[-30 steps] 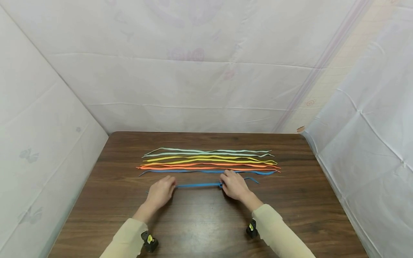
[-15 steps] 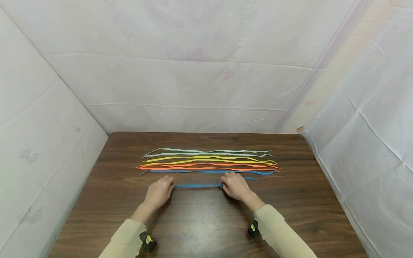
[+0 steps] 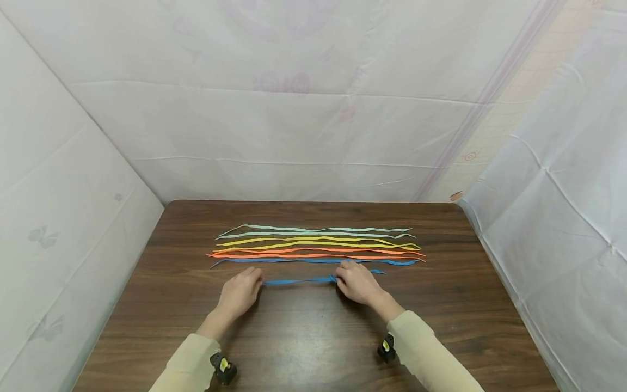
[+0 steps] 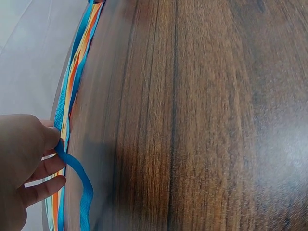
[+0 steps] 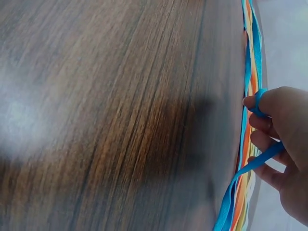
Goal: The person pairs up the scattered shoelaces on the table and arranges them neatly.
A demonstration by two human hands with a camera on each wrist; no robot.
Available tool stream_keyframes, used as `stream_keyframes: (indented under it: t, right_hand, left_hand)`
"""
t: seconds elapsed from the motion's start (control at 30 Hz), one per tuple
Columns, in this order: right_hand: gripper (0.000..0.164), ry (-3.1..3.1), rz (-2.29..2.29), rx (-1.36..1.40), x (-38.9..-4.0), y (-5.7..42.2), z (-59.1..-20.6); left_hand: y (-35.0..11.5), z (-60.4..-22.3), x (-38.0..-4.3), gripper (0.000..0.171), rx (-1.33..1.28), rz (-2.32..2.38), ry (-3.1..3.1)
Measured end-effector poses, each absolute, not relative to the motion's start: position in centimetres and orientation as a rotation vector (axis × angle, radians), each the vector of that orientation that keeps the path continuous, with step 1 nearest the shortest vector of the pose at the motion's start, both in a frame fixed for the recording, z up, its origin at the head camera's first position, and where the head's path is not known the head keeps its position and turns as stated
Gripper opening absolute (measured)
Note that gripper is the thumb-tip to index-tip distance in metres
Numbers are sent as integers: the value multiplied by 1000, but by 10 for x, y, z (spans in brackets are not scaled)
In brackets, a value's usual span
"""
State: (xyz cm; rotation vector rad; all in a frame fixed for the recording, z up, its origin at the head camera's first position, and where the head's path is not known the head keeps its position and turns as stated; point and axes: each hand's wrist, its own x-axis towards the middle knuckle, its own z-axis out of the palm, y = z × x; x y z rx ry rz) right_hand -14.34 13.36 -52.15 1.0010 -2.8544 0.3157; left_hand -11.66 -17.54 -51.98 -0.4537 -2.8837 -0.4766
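Observation:
A flat blue shoelace (image 3: 297, 282) stretches between my two hands, low over the table and slightly twisted. My left hand (image 3: 240, 292) pinches one part between thumb and index finger. In the left wrist view, the loose tail of the blue shoelace (image 4: 85, 192) hangs from that pinch, while the other fingers are loosely bent. At the opposite side my right hand (image 3: 358, 284) grips the lace, which makes a small loop by the thumb and index fingertips (image 5: 249, 101). Its tail leaves across the lower fingers in the right wrist view.
Beyond my hands, a second blue shoelace (image 3: 274, 260), orange laces (image 3: 294, 256), yellow laces (image 3: 274, 246) and pale green laces (image 3: 274, 234) lie side by side across the brown wooden table (image 3: 303, 343). White sheeting (image 3: 294, 125) surrounds the table at the back and sides.
My left hand has shifted slightly left, and the right hand slightly right. The held lace looks more twisted, and its free tail beyond my right hand shows shorter.

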Motion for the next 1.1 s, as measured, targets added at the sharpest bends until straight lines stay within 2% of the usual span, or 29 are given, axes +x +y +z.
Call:
stream_keyframes:
  t: [0.37, 0.87, 1.1]
  right_hand:
    - [28, -2882, 272, 990, -144, 136, -523]
    - [19, -2759, 225, 935, -146, 140, -523]
    - [18, -2794, 420, 880, -146, 146, -524]
  left_hand:
    - [-179, -520, -115, 10, -433, -482, -2877]
    - [-184, -520, -116, 9, -403, -456, -2912]
    - [-189, -521, -115, 10, -412, -466, -2902]
